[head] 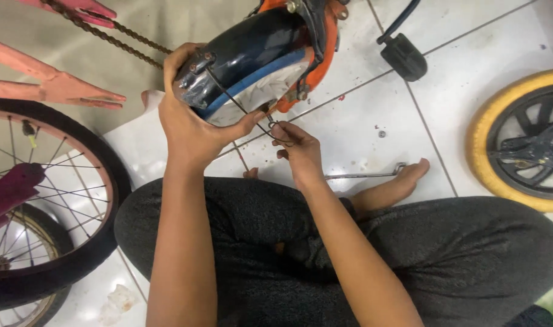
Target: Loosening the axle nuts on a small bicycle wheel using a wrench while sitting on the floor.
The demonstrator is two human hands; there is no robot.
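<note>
My left hand [188, 124] is gripping one dark bike fender [246, 57]. My right hand [297, 151] is pinching one thin wire stay [240, 109]. Two spoked wheels [46, 200] are lying beside me.

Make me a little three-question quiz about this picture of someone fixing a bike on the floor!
1. True or false: the left hand holds the dark mudguard.
2. What do the fingers of the right hand pinch?
A. a thin wire stay
B. a hammer
C. a pedal
3. What colour is the tyre at the right edge?

Key
1. True: the left hand wraps round the mudguard's end.
2. A: a thin wire stay that runs up to the mudguard.
3. Yellow; the spoked wheel on the left has a black one. A metal rod lies on the tiled floor near the bare foot.
</note>
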